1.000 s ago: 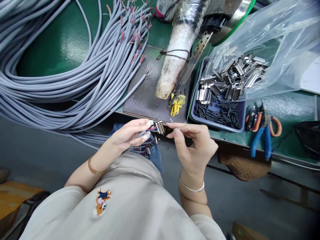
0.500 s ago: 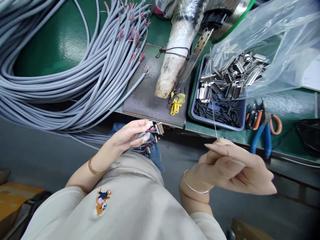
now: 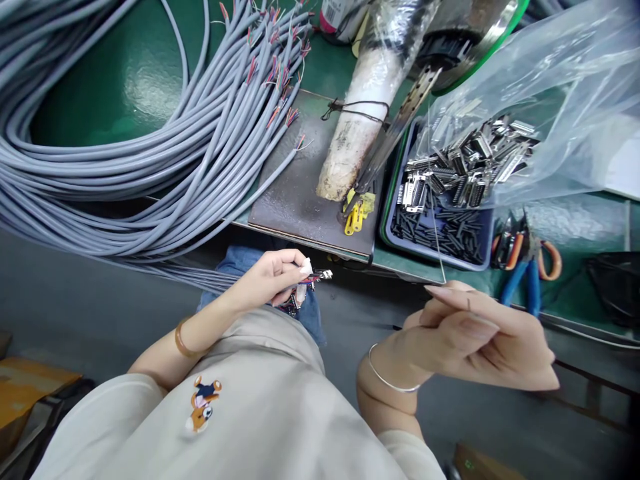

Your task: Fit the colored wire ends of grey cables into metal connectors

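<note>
My left hand (image 3: 277, 277) is closed round the end of a grey cable, above the lap. From its fingertips a metal D-sub connector (image 3: 326, 274) sticks out on coloured wires, seen nearly edge-on. Several other wired connectors (image 3: 291, 305) lie on the jeans just below. My right hand (image 3: 480, 333) is raised in front of the bench edge, fingers pinched on a thin solder wire (image 3: 437, 233). This strand runs upward, passing in front of a blue tray (image 3: 440, 257). Whatever part of it lies inside the fingers is hidden.
Grey cables (image 3: 150, 163) with stripped ends cover the bench's left. A stained white wrapped tool (image 3: 350, 133) and yellow clips (image 3: 354, 219) rest on a dark board (image 3: 290, 200). The tray holds black sleeves and bagged connectors (image 3: 480, 153). Pliers (image 3: 525, 267) lie right of it.
My left hand has lowered slightly and turned the connector from face-on to edge-on. My right hand keeps its pinch on the wire, shifting only a little. The view has moved slightly.
</note>
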### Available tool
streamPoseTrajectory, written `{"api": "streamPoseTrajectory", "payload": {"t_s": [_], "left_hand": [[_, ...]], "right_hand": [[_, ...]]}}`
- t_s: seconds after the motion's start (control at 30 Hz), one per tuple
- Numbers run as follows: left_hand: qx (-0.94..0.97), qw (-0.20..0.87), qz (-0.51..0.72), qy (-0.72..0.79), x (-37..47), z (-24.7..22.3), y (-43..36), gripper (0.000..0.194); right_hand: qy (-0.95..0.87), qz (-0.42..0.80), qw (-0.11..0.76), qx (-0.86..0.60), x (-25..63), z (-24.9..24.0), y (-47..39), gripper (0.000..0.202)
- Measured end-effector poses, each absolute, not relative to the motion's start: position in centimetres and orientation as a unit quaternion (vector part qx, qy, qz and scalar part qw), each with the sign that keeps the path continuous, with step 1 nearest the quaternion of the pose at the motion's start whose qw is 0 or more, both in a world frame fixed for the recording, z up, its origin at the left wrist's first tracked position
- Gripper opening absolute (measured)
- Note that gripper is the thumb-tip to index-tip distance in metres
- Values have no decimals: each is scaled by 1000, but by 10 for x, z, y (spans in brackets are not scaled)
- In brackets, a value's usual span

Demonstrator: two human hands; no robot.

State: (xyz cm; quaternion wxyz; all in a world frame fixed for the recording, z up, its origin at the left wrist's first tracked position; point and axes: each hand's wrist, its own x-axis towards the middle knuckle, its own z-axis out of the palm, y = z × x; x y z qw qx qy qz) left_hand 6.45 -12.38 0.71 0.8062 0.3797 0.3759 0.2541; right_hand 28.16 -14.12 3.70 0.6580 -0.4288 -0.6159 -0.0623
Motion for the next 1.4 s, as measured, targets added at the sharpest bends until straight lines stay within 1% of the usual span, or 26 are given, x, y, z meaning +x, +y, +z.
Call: {"api": "streamPoseTrajectory", "payload": {"t_s": [0.07,0.13,0.23,0.3,0.4,0.47,0.53,0.6,0.67,0.73,0.77,0.83,0.9,0.93,1.0,1.1,1.2,1.3,1.4], "left_hand": [[419,795,230,373,63,7,-125,40],[512,754,196,361,60,8,-127,30],[698,610,157,341,56,12,-128,19],[769,512,166,345,54,18,-124,19],[784,386,253,415,52,28,-101,23],[760,262,321,500,51,31,-75,19],[743,157,330,561,52,28,-44,14],[731,115,322,590,53,21,-19,9],[710,137,351,595,54,18,-7,3],[654,208,435,583,56,20,-14,7],[615,264,478,568,57,24,-25,10],[540,433,520,501,60,33,-55,17],[466,613,491,408,64,40,-86,25],[426,675,468,379,67,41,-98,29],[366,759,403,358,73,38,-115,36],[347,773,373,378,81,31,-119,37],[374,738,390,403,87,27,-116,32],[430,660,428,443,91,25,-117,23],[523,521,458,495,93,20,-122,14]], "right_hand": [[-616,-70,662,-422,282,36,-140,20],[-614,-70,663,-422,283,35,-139,19],[-608,-68,667,-425,285,33,-139,21],[-605,-65,668,-428,285,33,-139,26],[-610,-54,662,-432,283,34,-140,27],[-618,-42,656,-431,282,35,-141,23],[-628,-34,651,-425,282,35,-142,20],[-635,-35,645,-423,284,34,-144,20],[-643,-45,640,-419,289,33,-146,20],[-649,-53,630,-423,293,32,-149,20],[-651,-55,624,-428,294,32,-151,21],[-645,-38,608,-462,291,34,-154,19],[-635,19,578,-512,285,38,-154,15],[-628,62,558,-538,280,40,-153,14],[-616,152,516,-575,272,41,-149,13],[-602,255,477,-587,265,39,-139,16],[-596,294,454,-593,262,35,-132,13],[-626,238,454,-587,257,31,-133,13],[-713,138,456,-515,251,29,-141,7]]}}
